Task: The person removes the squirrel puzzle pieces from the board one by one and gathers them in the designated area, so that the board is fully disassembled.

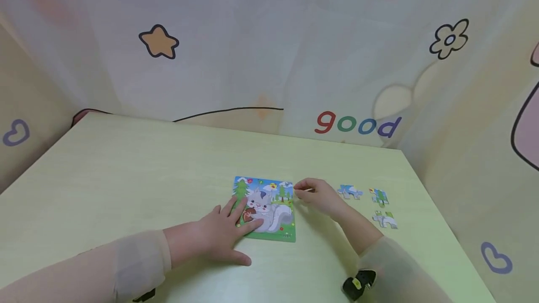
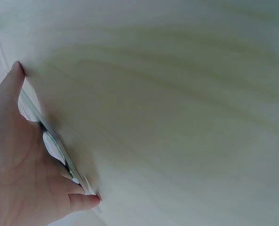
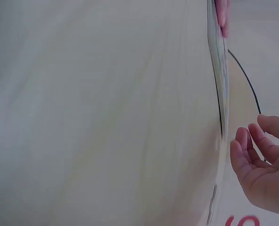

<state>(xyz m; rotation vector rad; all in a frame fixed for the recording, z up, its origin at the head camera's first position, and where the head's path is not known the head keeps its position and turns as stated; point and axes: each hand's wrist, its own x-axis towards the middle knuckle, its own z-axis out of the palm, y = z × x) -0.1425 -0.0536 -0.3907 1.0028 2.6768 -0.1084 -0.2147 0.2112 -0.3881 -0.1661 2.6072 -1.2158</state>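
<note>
Pale curtains with a star, a flower and the word "good" [image 1: 358, 124] hang behind a light green desk [image 1: 126, 176]. Near the middle of the desk lies the squirrel puzzle board [image 1: 269, 200], flat, its long axis running from near to far, with the picture upright toward the person. The left hand [image 1: 221, 233] comes in from the near left and lies flat on the lower left part of the board, fingers straight and spread, so its grip is wide and only presses. The right hand [image 1: 320, 195] rests just beside the far right corner of the board, wrist on the desk, fingers curled toward the thumb; it seems to pinch something small, but I cannot tell for sure. Three loose puzzle pieces [image 1: 349, 192] lie to the right, well apart from the board.
</note>
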